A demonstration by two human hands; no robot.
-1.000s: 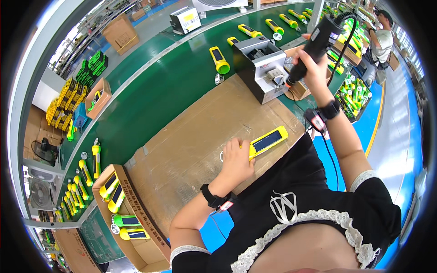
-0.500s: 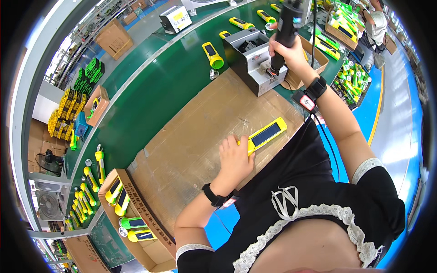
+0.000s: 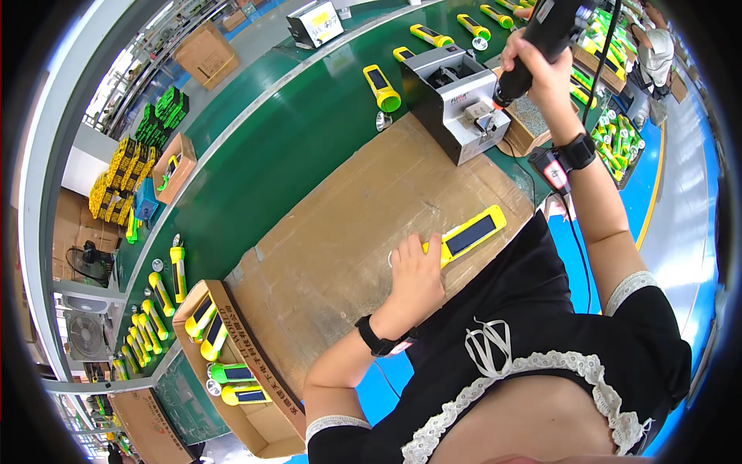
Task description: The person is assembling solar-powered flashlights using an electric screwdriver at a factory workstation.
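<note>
My left hand [image 3: 418,272] is closed round the lamp end of a yellow flashlight [image 3: 473,234] with a dark solar panel facing up. The flashlight lies on a cardboard sheet [image 3: 332,224] in front of me, and my fingers hide its head. At the upper right, my right hand [image 3: 547,76] grips a black electric screwdriver [image 3: 547,39], tilted with its tip down to the left. That tip is just beside the front pickup part of a grey and black screw feeder [image 3: 452,104]; whether it carries a screw is too small to tell.
An open carton [image 3: 267,433] with several flashlights stands at the lower left. More flashlights line the green bench [image 3: 255,170], one [image 3: 380,89] beside the feeder. Behind my right hand is a box of small parts [image 3: 533,120]. A cable [image 3: 607,62] hangs by the screwdriver.
The screwdriver has lifted from the feeder's front and tilted, its body swinging right with my right hand. My left hand keeps its hold on the flashlight. The whole view has shifted slightly.
</note>
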